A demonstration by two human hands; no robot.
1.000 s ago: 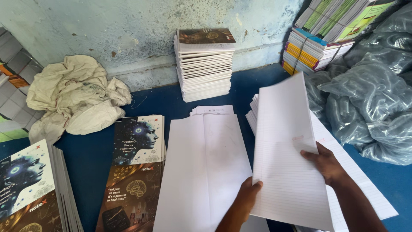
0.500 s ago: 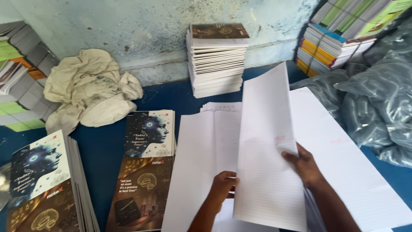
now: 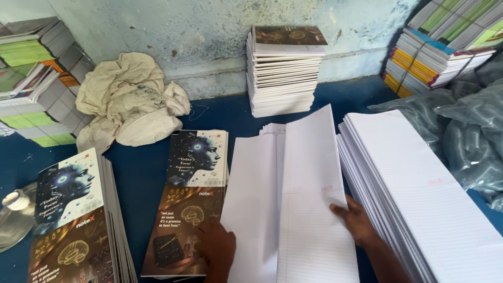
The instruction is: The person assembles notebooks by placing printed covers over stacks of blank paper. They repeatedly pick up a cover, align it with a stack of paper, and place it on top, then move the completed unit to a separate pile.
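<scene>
My right hand (image 3: 356, 220) holds a bundle of white ruled sheets (image 3: 312, 199) by its right edge, the bundle tilted up over a flat pile of white paper (image 3: 251, 194). My left hand (image 3: 216, 246) rests where that pile's lower left edge meets a stack of printed covers (image 3: 188, 199) with a head and brain picture. A tall stack of ruled sheets (image 3: 419, 194) lies just right of my right hand.
A second stack of covers (image 3: 68, 215) lies at the left. A crumpled cream cloth (image 3: 131, 105) sits by the wall. Finished notebooks (image 3: 285, 71) are stacked at the back, more coloured books (image 3: 440, 47) at the right, grey plastic bags (image 3: 471, 131) beside them. A bottle (image 3: 15, 215) lies at far left.
My right hand has brought the lifted sheets leftward and lower, over the middle pile. My left hand moved left to the covers' edge. The camera view shifted right.
</scene>
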